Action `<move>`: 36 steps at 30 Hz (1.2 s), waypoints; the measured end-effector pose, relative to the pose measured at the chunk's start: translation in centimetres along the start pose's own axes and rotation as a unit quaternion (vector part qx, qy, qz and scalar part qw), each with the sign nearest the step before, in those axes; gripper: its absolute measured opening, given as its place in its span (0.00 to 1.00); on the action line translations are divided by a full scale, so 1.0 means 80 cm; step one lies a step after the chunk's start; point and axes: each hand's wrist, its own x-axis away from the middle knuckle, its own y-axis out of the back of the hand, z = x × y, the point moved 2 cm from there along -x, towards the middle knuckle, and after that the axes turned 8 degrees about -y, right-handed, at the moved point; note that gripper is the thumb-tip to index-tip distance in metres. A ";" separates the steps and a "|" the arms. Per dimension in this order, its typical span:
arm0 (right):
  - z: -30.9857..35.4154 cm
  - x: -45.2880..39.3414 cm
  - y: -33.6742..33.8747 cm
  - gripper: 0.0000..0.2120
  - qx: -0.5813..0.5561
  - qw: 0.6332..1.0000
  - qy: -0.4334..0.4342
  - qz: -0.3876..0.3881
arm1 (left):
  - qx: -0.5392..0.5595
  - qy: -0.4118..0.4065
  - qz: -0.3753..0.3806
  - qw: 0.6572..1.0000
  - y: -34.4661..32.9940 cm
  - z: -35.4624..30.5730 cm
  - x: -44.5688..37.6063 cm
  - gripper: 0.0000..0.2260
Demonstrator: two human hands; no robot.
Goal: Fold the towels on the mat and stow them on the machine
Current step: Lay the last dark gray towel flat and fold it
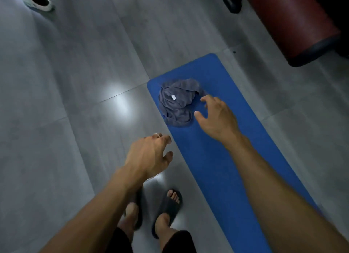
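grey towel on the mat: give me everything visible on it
The crumpled grey-blue cloth towel lies in a loose unfolded heap near the far end of the blue foam mat, folds and creases all over, a small white tag facing up near its middle. It rests wholly on the mat. The right hand hangs open just beside it, fingers spread, apparently not touching.

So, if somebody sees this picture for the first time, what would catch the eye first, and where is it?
Most likely the bright blue mat, running diagonally over the grey tiled floor, with a crumpled grey towel near its far end. Next come the two bare arms: the right hand hangs open just beside the towel, and the left hand hovers open over the floor left of the mat.
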 end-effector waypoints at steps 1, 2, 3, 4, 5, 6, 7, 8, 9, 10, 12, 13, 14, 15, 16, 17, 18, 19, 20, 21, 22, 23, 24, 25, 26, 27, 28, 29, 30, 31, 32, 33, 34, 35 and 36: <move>-0.009 -0.030 -0.016 0.21 0.001 1.000 -0.012 0.003 | 0.001 -0.008 0.004 1.000 -0.010 0.017 -0.032 0.19; -0.019 -0.061 -0.034 0.21 0.003 1.000 -0.021 0.006 | 0.000 -0.016 0.008 1.000 -0.021 0.034 -0.065 0.19; -0.030 -0.091 -0.053 0.21 0.005 1.000 -0.029 0.005 | -0.001 -0.021 0.010 1.000 -0.033 0.052 -0.099 0.19; -0.041 -0.123 -0.072 0.22 0.007 0.999 -0.038 0.004 | 0.000 -0.026 0.012 1.000 -0.048 0.072 -0.135 0.18; -0.053 -0.155 -0.092 0.22 0.006 0.999 -0.050 0.006 | 0.004 -0.031 0.019 0.999 -0.062 0.091 -0.172 0.18; -0.066 -0.186 -0.113 0.22 0.006 0.998 -0.062 0.011 | 0.009 -0.035 0.030 0.999 -0.078 0.109 -0.208 0.18; -0.079 -0.220 -0.134 0.22 0.004 0.997 -0.072 0.009 | 0.007 -0.048 0.037 0.998 -0.093 0.128 -0.248 0.17; -0.091 -0.253 -0.155 0.22 0.002 0.997 -0.080 0.003 | 0.000 -0.064 0.039 0.997 -0.108 0.146 -0.287 0.16; -0.101 -0.286 -0.177 0.21 0.000 0.996 -0.085 -0.003 | -0.008 -0.079 0.034 0.996 -0.123 0.163 -0.326 0.15; -0.111 -0.319 -0.199 0.20 0.000 0.996 -0.090 -0.013 | -0.018 -0.092 0.025 0.995 -0.136 0.179 -0.365 0.15; -0.132 -0.384 -0.248 0.20 0.004 0.995 -0.097 -0.024 | -0.040 -0.102 0.003 0.994 -0.165 0.211 -0.439 0.16; -0.143 -0.415 -0.272 0.21 0.007 0.995 -0.098 -0.031 | -0.048 -0.106 -0.011 0.993 -0.180 0.225 -0.474 0.17; -0.152 -0.446 -0.294 0.22 0.014 0.995 -0.091 -0.038 | -0.053 -0.108 -0.029 0.992 -0.195 0.240 -0.506 0.19; -0.160 -0.476 -0.316 0.24 0.026 0.996 -0.076 -0.041 | -0.060 -0.109 -0.050 0.991 -0.211 0.254 -0.536 0.21; -0.167 -0.503 -0.334 0.28 0.040 0.997 -0.060 -0.034 | -0.068 -0.110 -0.071 0.989 -0.225 0.269 -0.564 0.25; -0.173 -0.528 -0.351 0.33 0.060 0.997 -0.046 -0.015 | -0.078 -0.110 -0.087 0.987 -0.240 0.284 -0.591 0.29; -0.179 -0.549 -0.368 0.37 0.090 0.995 -0.035 0.011 | -0.088 -0.106 -0.093 0.986 -0.252 0.298 -0.615 0.32; -0.184 -0.567 -0.382 0.37 0.120 0.992 -0.023 0.034 | -0.097 -0.094 -0.093 0.986 -0.264 0.311 -0.635 0.35; -0.189 -0.582 -0.394 0.31 0.136 0.990 -0.013 0.040 | -0.108 -0.084 -0.090 0.987 -0.274 0.322 -0.652 0.35; -0.194 -0.591 -0.399 0.21 0.131 0.991 -0.004 0.025 | -0.123 -0.080 -0.084 0.986 -0.282 0.329 -0.666 0.34; -0.200 -0.595 -0.400 0.12 0.109 0.994 -0.002 0.005 | -0.139 -0.087 -0.083 0.983 -0.288 0.332 -0.677 0.29; -0.207 -0.592 -0.395 0.09 0.070 0.998 -0.002 -0.006 | -0.145 -0.102 -0.092 0.980 -0.290 0.331 -0.684 0.24; -0.215 -0.583 -0.388 0.09 0.023 1.000 -0.006 -0.004 | -0.134 -0.123 -0.109 0.977 -0.290 0.328 -0.686 0.20; -0.227 -0.568 -0.378 0.07 -0.018 1.000 -0.017 -0.010 | -0.118 -0.156 -0.128 0.972 -0.286 0.319 -0.689 0.17; -0.241 -0.551 -0.364 0.06 -0.047 0.998 -0.031 -0.026 | -0.097 -0.186 -0.145 0.967 -0.279 0.304 -0.691 0.16; -0.256 -0.531 -0.348 0.05 -0.063 0.996 -0.044 -0.043 | -0.076 -0.209 -0.159 0.962 -0.270 0.286 -0.692 0.16; -0.271 -0.509 -0.333 0.04 -0.072 0.994 -0.060 -0.058 | -0.061 -0.225 -0.169 0.958 -0.258 0.264 -0.693 0.16; -0.288 -0.487 -0.320 0.01 -0.073 0.992 -0.079 -0.069 | -0.052 -0.238 -0.176 0.954 -0.247 0.241 -0.694 0.16; -0.306 -0.465 -0.309 0.03 -0.074 0.989 -0.102 -0.076 | -0.037 -0.257 -0.174 0.950 -0.239 0.216 -0.696 0.15; -0.321 -0.441 -0.297 0.07 -0.078 0.986 -0.126 -0.079 | -0.009 -0.278 -0.162 0.947 -0.232 0.188 -0.696 0.13; -0.340 -0.419 -0.288 0.10 -0.090 0.981 -0.156 -0.075 | 0.034 -0.299 -0.144 0.943 -0.228 0.162 -0.698 0.10; -0.357 -0.396 -0.279 0.13 -0.114 0.974 -0.182 -0.070 | 0.093 -0.316 -0.123 0.936 -0.227 0.137 -0.698 0.08; -0.375 -0.374 -0.271 0.14 -0.142 0.965 -0.210 -0.072 | 0.151 -0.328 -0.103 0.927 -0.228 0.113 -0.697 0.07; -0.395 -0.352 -0.263 0.15 -0.173 0.952 -0.238 -0.083 | 0.201 -0.339 -0.082 0.916 -0.229 0.088 -0.693 0.07; -0.413 -0.330 -0.254 0.15 -0.202 0.938 -0.263 -0.099 | 0.237 -0.351 -0.060 0.904 -0.232 0.065 -0.688 0.07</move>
